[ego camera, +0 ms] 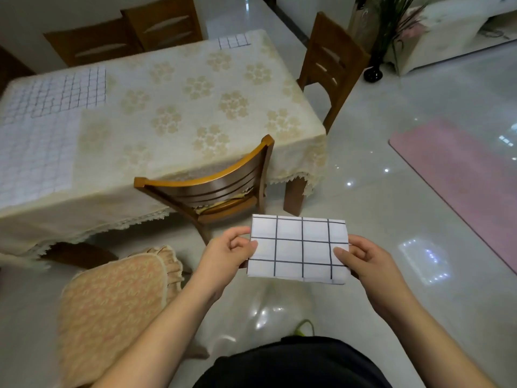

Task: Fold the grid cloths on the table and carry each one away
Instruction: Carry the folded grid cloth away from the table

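- Glossy floor tiles lie under a lace-covered counter (173, 88), left.
- Left hand (226, 254) and right hand (363, 257) pinch the folded grid cloth (299, 249) by its side edges.
- Light, limp fabric; an edge hold probably keeps the folds.

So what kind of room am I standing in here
Most likely a home dining area: a table under a lace tablecloth, wooden chairs around it, and a sofa beyond on the tiled floor.
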Demonstrator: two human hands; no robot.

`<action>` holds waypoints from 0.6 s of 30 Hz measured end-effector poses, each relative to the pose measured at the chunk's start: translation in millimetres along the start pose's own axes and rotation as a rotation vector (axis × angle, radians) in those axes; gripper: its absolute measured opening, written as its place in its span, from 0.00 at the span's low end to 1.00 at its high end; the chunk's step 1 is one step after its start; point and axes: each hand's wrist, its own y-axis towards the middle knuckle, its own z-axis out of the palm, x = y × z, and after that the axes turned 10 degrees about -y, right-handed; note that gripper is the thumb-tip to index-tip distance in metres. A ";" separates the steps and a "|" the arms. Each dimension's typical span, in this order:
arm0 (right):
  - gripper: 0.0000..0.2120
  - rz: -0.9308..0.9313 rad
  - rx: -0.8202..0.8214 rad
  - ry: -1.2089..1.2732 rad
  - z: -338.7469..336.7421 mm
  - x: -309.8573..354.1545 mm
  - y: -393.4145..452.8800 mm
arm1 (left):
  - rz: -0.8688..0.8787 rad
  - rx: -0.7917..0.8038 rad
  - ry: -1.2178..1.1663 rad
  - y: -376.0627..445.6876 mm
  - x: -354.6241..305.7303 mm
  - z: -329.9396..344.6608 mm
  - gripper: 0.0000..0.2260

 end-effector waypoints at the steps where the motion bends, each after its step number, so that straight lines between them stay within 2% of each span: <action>1: 0.10 -0.017 0.000 -0.013 -10.8 4.9 9.3 | 0.006 -0.002 -0.003 9.1 -4.6 10.8 0.12; 8: 0.11 -0.092 -0.018 -0.022 -56.1 36.8 69.9 | 0.022 -0.031 -0.028 63.8 -39.2 63.4 0.12; 18: 0.11 -0.099 -0.102 -0.028 -80.9 81.6 169.8 | -0.017 0.041 -0.132 166.1 -79.0 99.6 0.13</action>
